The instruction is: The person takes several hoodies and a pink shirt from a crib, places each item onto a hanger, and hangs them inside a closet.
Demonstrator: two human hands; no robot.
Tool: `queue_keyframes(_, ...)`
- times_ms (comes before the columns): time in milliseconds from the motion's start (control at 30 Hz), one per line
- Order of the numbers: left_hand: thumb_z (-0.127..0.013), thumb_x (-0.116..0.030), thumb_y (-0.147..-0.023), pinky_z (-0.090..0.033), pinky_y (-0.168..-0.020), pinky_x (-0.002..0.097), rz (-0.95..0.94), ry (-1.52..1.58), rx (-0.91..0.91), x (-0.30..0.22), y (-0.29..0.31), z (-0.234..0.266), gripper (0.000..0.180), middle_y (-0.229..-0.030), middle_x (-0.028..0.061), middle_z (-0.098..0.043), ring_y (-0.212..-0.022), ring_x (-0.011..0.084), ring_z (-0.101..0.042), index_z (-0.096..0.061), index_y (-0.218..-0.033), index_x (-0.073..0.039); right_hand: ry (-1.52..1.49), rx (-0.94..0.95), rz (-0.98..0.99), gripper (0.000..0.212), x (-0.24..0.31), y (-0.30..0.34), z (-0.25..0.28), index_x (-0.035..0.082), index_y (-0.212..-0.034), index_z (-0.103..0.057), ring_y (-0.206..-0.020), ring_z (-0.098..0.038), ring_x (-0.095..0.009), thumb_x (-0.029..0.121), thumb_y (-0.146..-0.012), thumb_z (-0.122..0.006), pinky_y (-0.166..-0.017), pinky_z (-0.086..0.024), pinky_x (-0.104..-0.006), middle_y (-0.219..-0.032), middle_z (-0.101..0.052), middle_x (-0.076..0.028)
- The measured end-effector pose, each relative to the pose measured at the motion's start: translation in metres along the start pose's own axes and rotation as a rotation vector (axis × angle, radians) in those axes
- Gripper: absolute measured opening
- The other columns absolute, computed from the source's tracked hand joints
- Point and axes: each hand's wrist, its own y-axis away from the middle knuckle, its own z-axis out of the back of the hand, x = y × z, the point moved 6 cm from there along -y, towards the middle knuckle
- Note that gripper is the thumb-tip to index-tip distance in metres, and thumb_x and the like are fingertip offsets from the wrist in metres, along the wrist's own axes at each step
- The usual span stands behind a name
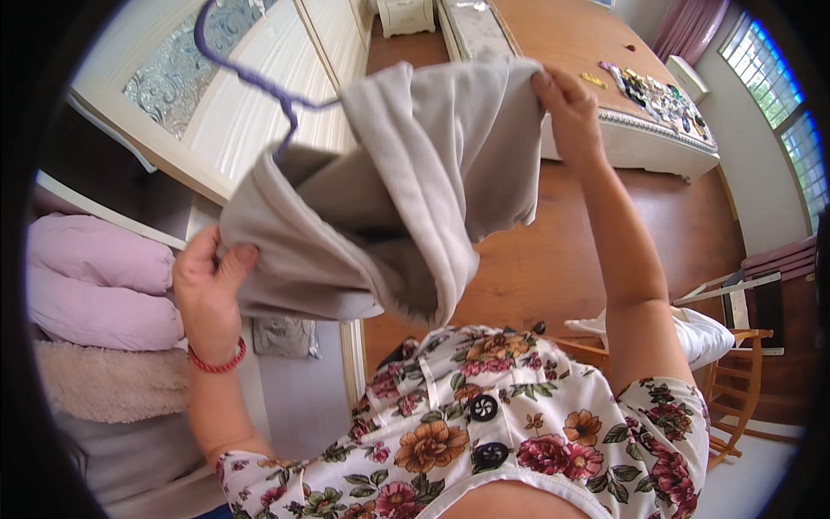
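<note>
Your left hand (pixel 207 275) pinches a grey garment (pixel 424 173) by its nearer edge; your right hand (pixel 571 111) pinches its far corner, apparently to spread the cloth between them. Pink clothing (pixel 99 281) lies beside your left hand. Beyond that hand, a purple hanger (pixel 255 80) enters the garment, perhaps supporting it. A bed (pixel 635 149) stands past your right.

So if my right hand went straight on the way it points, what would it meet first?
The grey garment, whose edge your right hand holds. Beyond that, the bed seems next in line, but this one view leaves the depth unclear.
</note>
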Motion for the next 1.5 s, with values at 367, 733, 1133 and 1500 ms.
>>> queue_keyframes(367, -0.063, -0.014, -0.079, -0.035, -0.06, 0.0165, 0.118, 0.043, 0.022, 0.005, 0.014, 0.013, 0.019, -0.073, -0.0013, -0.056, -0.065, 0.004, -0.045, -0.057, -0.085, 0.002, 0.164, 0.057, 0.07, 0.016, -0.006, 0.001, -0.033, 0.003, -0.096, -0.062, -0.074, -0.046, -0.003, 0.003, -0.08, -0.058, -0.07, -0.038, -0.0168, -0.08, -0.056, 0.004)
queue_keyframes(733, -0.062, -0.018, -0.079, -0.036, -0.076, 0.0193, 0.223, 0.155, -0.158, 0.008, 0.042, 0.042, 0.03, -0.088, 0.002, -0.059, -0.08, 0.0068, -0.05, -0.055, -0.099, 0.004, -0.574, 0.634, -0.213, 0.016, -0.016, -0.033, -0.105, 0.005, -0.094, -0.061, -0.075, -0.053, -0.007, 0.016, -0.084, -0.055, -0.069, -0.044, -0.0202, -0.081, -0.059, 0.001)
queue_keyframes(1133, -0.057, -0.009, -0.082, -0.029, -0.056, 0.0171, 0.421, 0.192, -0.317, 0.017, 0.079, 0.043, 0.015, -0.066, -0.0079, -0.045, -0.061, 0.0011, -0.034, -0.053, -0.068, -0.004, -0.2, 0.862, -0.092, 0.015, -0.022, -0.016, -0.158, -0.001, -0.087, -0.059, -0.074, -0.046, -0.004, 0.012, -0.085, -0.053, -0.067, -0.038, -0.0182, -0.076, -0.053, 0.004)
queue_keyframes(1500, -0.059, -0.015, -0.081, -0.029, -0.052, 0.0158, 0.52, 0.322, -0.373, 0.004, 0.096, 0.054, 0.014, -0.067, -0.0063, -0.052, -0.059, 0.0005, -0.039, -0.062, -0.077, -0.003, 0.108, 1.001, 0.474, 0.009, 0.058, -0.015, -0.197, -0.004, -0.087, -0.051, -0.071, -0.044, -0.01, -0.001, -0.082, -0.045, -0.066, -0.036, -0.0207, -0.076, -0.05, -0.003)
